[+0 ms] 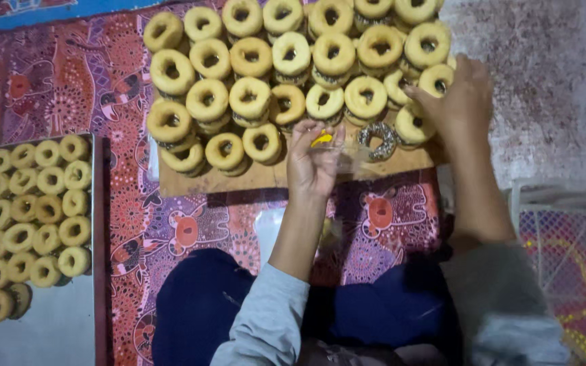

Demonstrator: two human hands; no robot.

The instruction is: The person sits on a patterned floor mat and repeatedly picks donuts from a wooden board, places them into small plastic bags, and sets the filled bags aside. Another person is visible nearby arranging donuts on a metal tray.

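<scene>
Head view: the left hand (313, 163) is pinching a thin clear plastic bag (347, 152) with a small yellow mark on it, fingers curled around its top edge. The right hand (457, 102) has its fingers closed on a round pale-golden ring donut (435, 80) at the near right end of the stacked donut pile (272, 61). That pile sits on a bare wooden board (239, 181) just ahead of both hands. One dark sprinkle-covered ring donut (379, 140) lies between the hands, right beside the bag.

My guess is that pulling a donut off the stack edge could tip its neighbours, since they're layered and leaning.

Well off to the left is a metal tray (93, 203) of more donuts, cut off by the frame. The bag is so see-through I can't trace its outline or tell if it's empty.
</scene>
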